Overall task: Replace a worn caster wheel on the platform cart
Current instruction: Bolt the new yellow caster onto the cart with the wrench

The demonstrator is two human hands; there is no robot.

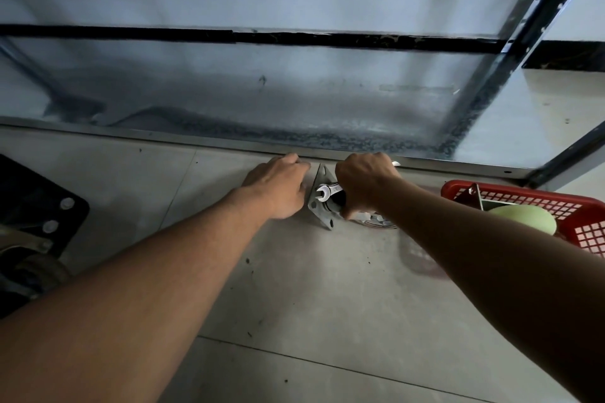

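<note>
Tiled floor [294,288], right hand [366,185] gripping unmarked wrench [327,190]

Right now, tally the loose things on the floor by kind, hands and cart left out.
Wrench: 1, in the right hand
Caster mounting plate: 1, beside the left hand
Red basket: 1
Pale green object in the basket: 1
Total: 4
</note>
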